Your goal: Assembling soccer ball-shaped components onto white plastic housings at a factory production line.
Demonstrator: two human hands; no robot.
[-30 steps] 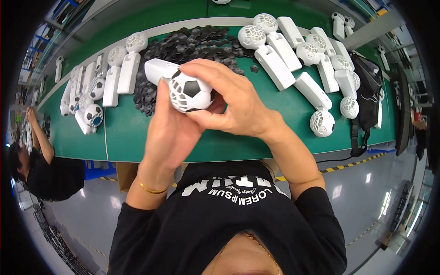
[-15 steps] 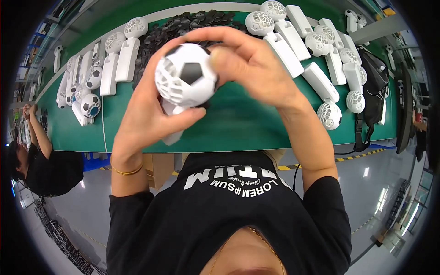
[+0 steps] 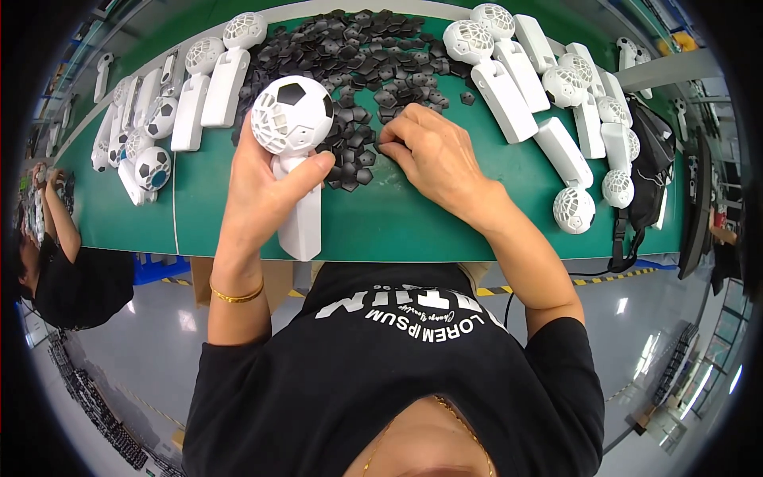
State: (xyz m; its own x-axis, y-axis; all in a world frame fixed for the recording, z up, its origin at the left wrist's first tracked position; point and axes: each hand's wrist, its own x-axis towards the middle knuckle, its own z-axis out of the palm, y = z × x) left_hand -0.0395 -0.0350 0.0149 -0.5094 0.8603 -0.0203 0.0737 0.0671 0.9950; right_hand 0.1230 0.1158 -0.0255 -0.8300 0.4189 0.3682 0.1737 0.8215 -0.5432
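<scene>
My left hand (image 3: 266, 179) is wrapped round the neck of a white device with a soccer-ball head (image 3: 292, 118) and a long white handle (image 3: 302, 226). The head has a cut-out grille on its left side and black five-sided patches on top and at its right edge. At the near edge of a heap of small black five-sided pieces (image 3: 342, 48), my right hand (image 3: 429, 155) has its thumb and fingertips pinched together low over the green table. Whatever lies between those fingertips is too small or hidden to make out.
White ball-headed devices (image 3: 505, 99) lie in a group at the right, and more of them (image 3: 191, 111) at the left. A black bag (image 3: 648, 159) rests at the table's right end. Another person (image 3: 71, 270) works at the far left.
My right hand has left the ball head and come down to the black pieces. The left hand has lowered slightly leftward, and the device's handle now shows below it.
</scene>
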